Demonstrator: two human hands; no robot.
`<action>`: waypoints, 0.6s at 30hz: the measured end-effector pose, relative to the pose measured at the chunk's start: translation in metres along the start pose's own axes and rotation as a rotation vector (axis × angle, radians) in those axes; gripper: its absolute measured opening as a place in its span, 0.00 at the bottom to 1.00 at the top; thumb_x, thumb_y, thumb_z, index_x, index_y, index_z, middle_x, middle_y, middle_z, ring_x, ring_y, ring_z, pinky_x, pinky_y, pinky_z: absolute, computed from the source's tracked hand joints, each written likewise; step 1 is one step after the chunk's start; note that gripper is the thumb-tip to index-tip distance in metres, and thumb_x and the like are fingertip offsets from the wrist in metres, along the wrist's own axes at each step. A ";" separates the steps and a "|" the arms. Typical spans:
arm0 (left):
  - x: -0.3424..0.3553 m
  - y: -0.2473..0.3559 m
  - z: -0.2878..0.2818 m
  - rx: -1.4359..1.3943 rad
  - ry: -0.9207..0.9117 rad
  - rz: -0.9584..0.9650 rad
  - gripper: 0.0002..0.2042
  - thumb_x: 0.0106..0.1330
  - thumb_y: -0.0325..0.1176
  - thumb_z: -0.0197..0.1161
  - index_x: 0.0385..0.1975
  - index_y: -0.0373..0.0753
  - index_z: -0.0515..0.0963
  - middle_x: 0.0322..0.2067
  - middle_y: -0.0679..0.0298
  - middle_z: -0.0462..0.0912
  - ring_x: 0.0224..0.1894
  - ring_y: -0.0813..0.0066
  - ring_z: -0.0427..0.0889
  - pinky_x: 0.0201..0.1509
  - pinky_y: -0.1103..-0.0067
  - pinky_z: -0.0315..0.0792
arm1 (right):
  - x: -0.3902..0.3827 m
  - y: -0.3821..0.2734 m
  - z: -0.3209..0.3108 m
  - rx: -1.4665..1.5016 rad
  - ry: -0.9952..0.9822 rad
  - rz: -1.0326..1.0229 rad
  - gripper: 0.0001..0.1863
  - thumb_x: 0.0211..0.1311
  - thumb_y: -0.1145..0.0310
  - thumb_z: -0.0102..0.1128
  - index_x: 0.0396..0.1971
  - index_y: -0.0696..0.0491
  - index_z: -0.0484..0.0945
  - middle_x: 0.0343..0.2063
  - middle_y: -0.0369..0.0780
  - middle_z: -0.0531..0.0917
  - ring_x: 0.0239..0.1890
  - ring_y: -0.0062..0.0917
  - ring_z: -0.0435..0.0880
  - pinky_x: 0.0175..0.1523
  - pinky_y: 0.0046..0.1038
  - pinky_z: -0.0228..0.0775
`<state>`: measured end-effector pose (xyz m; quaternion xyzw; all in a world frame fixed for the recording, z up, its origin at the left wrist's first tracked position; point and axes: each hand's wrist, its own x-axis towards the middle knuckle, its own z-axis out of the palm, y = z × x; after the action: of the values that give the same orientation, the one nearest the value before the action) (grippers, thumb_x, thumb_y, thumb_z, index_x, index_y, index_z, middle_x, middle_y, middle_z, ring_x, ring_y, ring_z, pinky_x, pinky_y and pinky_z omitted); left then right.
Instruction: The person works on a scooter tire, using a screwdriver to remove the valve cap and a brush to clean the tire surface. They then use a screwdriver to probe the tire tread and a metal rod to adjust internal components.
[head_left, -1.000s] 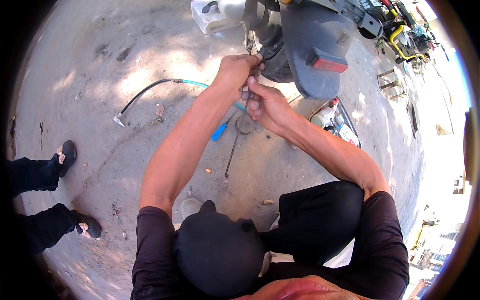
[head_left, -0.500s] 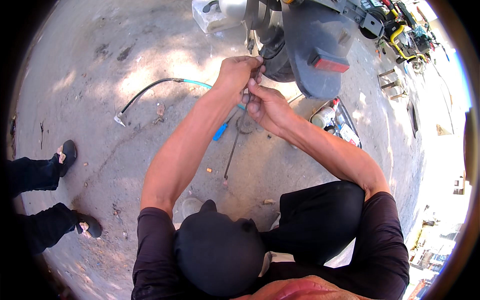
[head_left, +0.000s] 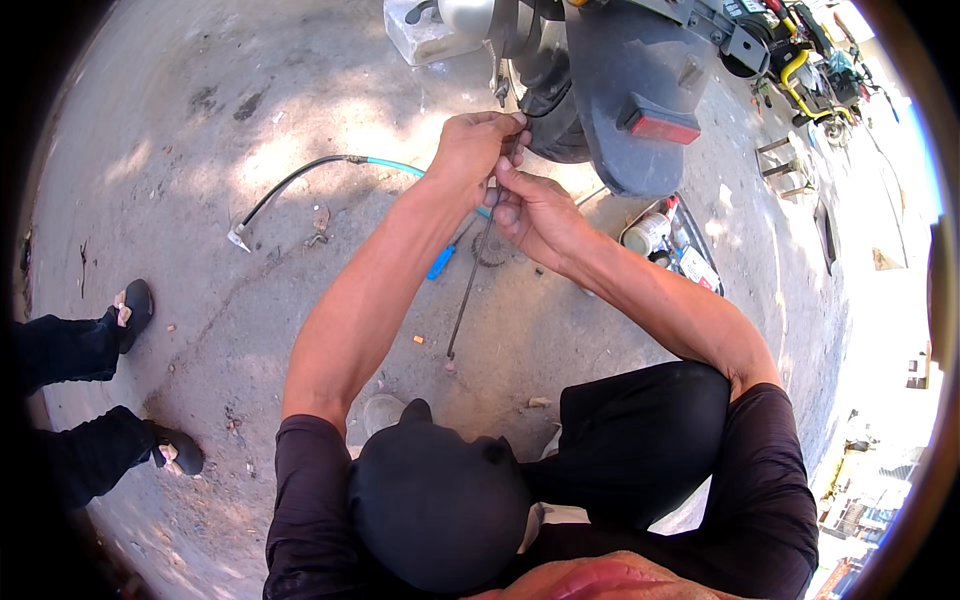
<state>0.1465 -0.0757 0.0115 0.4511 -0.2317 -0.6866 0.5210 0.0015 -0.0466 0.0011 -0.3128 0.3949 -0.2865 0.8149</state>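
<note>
Both hands are close together beside the dark rear wheel [head_left: 563, 142] of a two-wheeled vehicle. A thin dark cable [head_left: 468, 300] with a small knob at its lower end hangs from them over the ground. My left hand [head_left: 474, 150] is closed, its fingertips beside the tyre, pinching the upper part of the cable. Just below and to the right, my right hand [head_left: 537, 207] pinches the same cable between thumb and fingers. The cable's upper end is hidden by the hands and wheel. A dark mudguard [head_left: 630, 100] with a red reflector [head_left: 663, 126] overhangs at the right.
A black and turquoise hose [head_left: 300, 172] lies left of my forearms. Under the hands are a blue-handled screwdriver [head_left: 440, 262] and a toothed ring [head_left: 490, 248]. A tray [head_left: 712, 245] of bottles stands right. Another person's shoes [head_left: 138, 315] are at left; a pale block [head_left: 425, 38] sits behind.
</note>
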 end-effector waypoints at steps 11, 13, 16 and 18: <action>-0.001 -0.001 0.000 0.003 0.004 0.015 0.09 0.73 0.31 0.64 0.36 0.30 0.83 0.26 0.63 0.82 0.25 0.78 0.76 0.25 0.78 0.71 | -0.001 0.000 0.002 -0.008 -0.004 -0.006 0.18 0.79 0.51 0.56 0.40 0.52 0.79 0.31 0.32 0.80 0.27 0.12 0.75 0.32 0.17 0.66; -0.002 0.000 0.001 0.001 0.000 0.012 0.09 0.73 0.31 0.65 0.35 0.30 0.83 0.25 0.64 0.81 0.24 0.78 0.75 0.24 0.78 0.70 | -0.001 0.000 0.001 -0.012 -0.003 -0.004 0.18 0.79 0.51 0.56 0.40 0.52 0.79 0.32 0.32 0.80 0.27 0.12 0.75 0.33 0.16 0.66; -0.004 0.001 0.002 0.007 0.007 0.012 0.09 0.73 0.31 0.65 0.35 0.30 0.83 0.23 0.65 0.79 0.23 0.78 0.75 0.24 0.78 0.69 | -0.002 0.000 0.000 -0.027 -0.007 0.000 0.18 0.79 0.51 0.56 0.41 0.52 0.79 0.32 0.32 0.80 0.27 0.12 0.75 0.33 0.17 0.66; -0.005 0.001 0.000 0.009 0.006 0.011 0.09 0.73 0.31 0.64 0.35 0.30 0.83 0.23 0.65 0.79 0.23 0.79 0.74 0.24 0.78 0.69 | -0.002 0.001 0.000 -0.043 -0.013 0.004 0.18 0.80 0.51 0.56 0.41 0.52 0.79 0.32 0.32 0.79 0.28 0.13 0.75 0.33 0.16 0.67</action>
<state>0.1466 -0.0716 0.0140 0.4539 -0.2357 -0.6813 0.5236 0.0007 -0.0447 0.0017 -0.3313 0.3966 -0.2741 0.8111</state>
